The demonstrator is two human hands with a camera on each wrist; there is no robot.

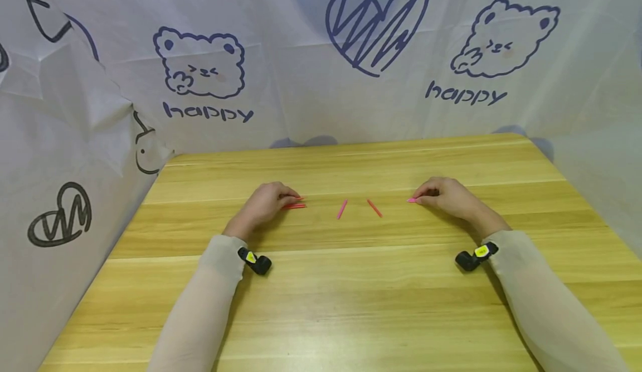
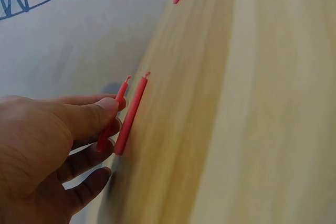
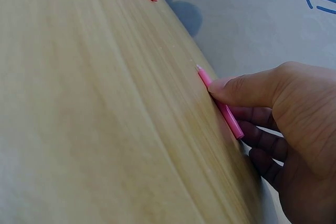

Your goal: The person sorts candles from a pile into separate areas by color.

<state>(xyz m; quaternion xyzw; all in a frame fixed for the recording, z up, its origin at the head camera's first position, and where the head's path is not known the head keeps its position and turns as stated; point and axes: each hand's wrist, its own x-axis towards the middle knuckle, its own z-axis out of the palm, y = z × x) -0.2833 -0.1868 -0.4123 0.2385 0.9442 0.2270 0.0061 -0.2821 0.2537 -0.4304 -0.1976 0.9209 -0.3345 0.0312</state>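
Note:
My left hand [image 1: 271,200] pinches a thin red candle [image 2: 122,92] between thumb and fingers, its wick end sticking out past the thumb. Right beside it, a second red candle [image 2: 131,115] lies on the table. On the other side, my right hand [image 1: 448,196] pinches a pink candle [image 3: 231,119], thumb on top and the pale wick pointing toward the table's middle. Between the hands lie two more candles, apart and slanted: a pink one [image 1: 342,209] nearer the left hand and a red one [image 1: 374,208] nearer the right.
All this is on a wood-grain table [image 1: 351,299]. A white cloth [image 1: 291,82] with drawn bears and a heart hangs behind its far edge and along the sides. Small black cameras sit on both wrists, over beige sleeves [image 1: 200,299].

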